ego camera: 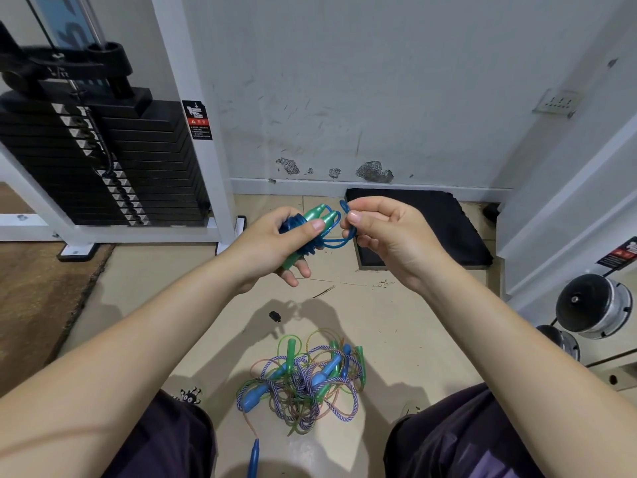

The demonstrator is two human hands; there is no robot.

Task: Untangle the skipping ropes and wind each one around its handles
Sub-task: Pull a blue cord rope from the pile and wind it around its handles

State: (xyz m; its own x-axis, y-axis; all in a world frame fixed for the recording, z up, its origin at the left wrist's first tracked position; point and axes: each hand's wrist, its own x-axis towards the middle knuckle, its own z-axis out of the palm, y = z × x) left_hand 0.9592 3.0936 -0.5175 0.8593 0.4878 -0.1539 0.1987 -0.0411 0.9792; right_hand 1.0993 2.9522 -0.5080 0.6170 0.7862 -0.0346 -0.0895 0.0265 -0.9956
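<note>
A: How far along is it?
B: One blue rope [312,236] is nearly wound on its green handles [312,219], gripped by the left hand [275,243]; the right hand [382,232] pinches its last loop.
A: And the rest?
B: A tangled pile [303,381] waits on the floor [396,322].

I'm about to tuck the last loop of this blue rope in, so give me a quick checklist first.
1. Left hand grips both green handles: ok.
2. Blue rope coiled round the handles: ok.
3. Right hand pinches the free loop: ok.
4. Slack short between the hands: ok.
5. Held rope free of the tangled pile on the floor: ok, no strand runs down.
6. Coil tightness under the fingers: cannot tell.
</note>
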